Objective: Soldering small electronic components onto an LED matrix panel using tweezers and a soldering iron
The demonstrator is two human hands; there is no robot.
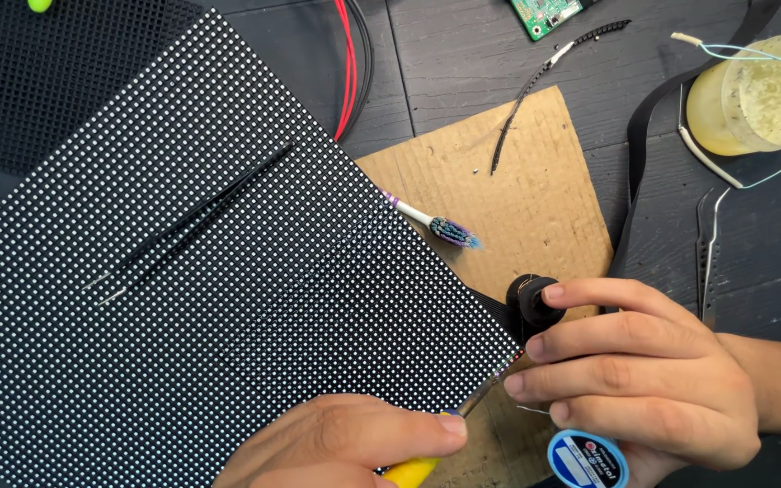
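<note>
we note the right hand [644,380] clenched on a small black spool [532,303] at the led panel's [228,298] 4 o'clock corner; the left hand [345,443] grips a yellow-handled tool [413,470] at 6 o'clock.

Your black panel [210,298] was covered in a regular grid of small white dots. The tweezers [187,221] on it were black with silvery tips. The cardboard [535,181] was plain brown, the toothbrush [431,221] white with purple-blue bristles, the jar [757,95] yellowish and translucent, and the tool handle [409,472] in your left hand [345,443] yellow.
</note>
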